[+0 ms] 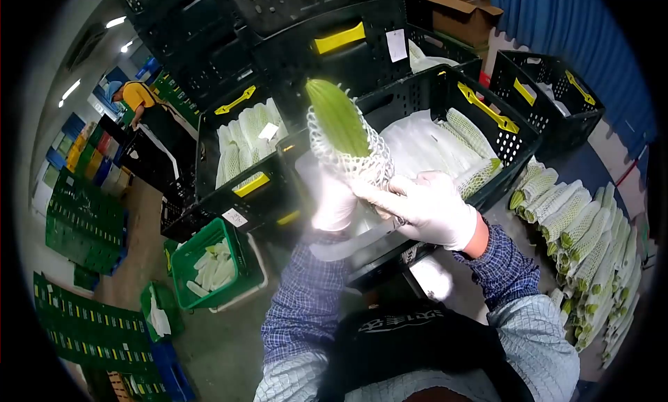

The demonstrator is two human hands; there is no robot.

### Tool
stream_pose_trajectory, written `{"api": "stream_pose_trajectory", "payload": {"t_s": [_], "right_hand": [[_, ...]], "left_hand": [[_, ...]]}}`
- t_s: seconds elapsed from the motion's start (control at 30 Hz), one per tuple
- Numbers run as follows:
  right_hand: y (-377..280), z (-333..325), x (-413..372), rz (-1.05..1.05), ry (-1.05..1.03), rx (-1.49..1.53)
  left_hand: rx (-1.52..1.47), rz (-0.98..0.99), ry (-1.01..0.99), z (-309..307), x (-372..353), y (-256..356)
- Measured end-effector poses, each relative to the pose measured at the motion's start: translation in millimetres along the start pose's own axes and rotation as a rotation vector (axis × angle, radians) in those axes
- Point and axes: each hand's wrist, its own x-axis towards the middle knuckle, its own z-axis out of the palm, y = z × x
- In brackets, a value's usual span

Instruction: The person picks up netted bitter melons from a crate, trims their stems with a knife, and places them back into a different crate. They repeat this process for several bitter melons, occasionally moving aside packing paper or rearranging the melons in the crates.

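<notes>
Fingers of the gloved right hand holding white netting around a green gourd, centre frame, left hand around its base, apron lettering at bottom centre too unclear to read.

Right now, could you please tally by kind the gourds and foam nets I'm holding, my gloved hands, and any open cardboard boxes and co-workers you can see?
Held gourd: 1
Foam net around it: 1
White-gloved hands: 2
Open cardboard box: 1
Co-worker: 1
Total: 6
</notes>
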Motion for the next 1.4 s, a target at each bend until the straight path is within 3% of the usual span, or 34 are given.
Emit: {"api": "stream_pose_trajectory", "payload": {"t_s": [0.1,0.2,0.23,0.47,0.6,0.67,0.73,0.83,0.87,0.93,0.97,1.03,1.07,1.13,1.2,1.27,1.33,1.4], "right_hand": [[4,8,-1,-0.035,0.054,-0.026],[5,6,-1,-0.031,0.064,-0.006],[5,5,-2,-0.025,0.061,-0.003],[8,-4,-5,0.038,0.266,0.04],[19,-2,-13,0.116,0.442,0.215],[14,-12,-15,0.197,0.486,0.298],[13,-8,-20,0.389,0.559,0.532],[13,-14,-22,0.771,0.554,0.891],[19,-14,-22,0.787,0.575,0.992],[26,-9,-21,0.842,0.555,0.96],[33,-2,-24,0.774,0.54,0.997],[34,-2,-26,0.749,0.475,1.117],[37,-5,-32,0.814,0.383,1.258],[40,-6,-35,0.857,0.517,1.028],[46,-18,-35,0.83,0.805,0.903],[57,-25,-44,0.676,0.966,0.921],[44,-29,-45,0.751,0.824,0.87],[40,-8,-40,0.477,0.627,0.508]], "left_hand": [[0.152,0.12,0.032,11,-3,11],[0.224,0.109,0.063,20,-5,23],[0.503,0.231,0.104,16,-2,19],[0.96,0.269,0.206,18,-3,21],[1.037,0.548,0.164,14,0,10],[1.166,0.722,0.137,11,4,9],[1.231,0.758,0.139,16,1,12],[1.183,0.854,0.073,10,4,8],[1.173,0.936,0.074,9,4,7],[1.127,0.882,0.024,13,0,9],[1.142,0.887,-0.002,13,1,9],[1.264,0.963,0.01,16,2,11],[1.271,0.907,-0.019,17,1,10],[1.281,0.8,-0.077,17,-1,10],[1.284,0.647,-0.054,23,-3,9],[1.266,0.502,-0.008,23,-5,8],[1.122,0.376,0.009,24,-6,8],[0.976,0.252,0.014,25,-6,8]]}}
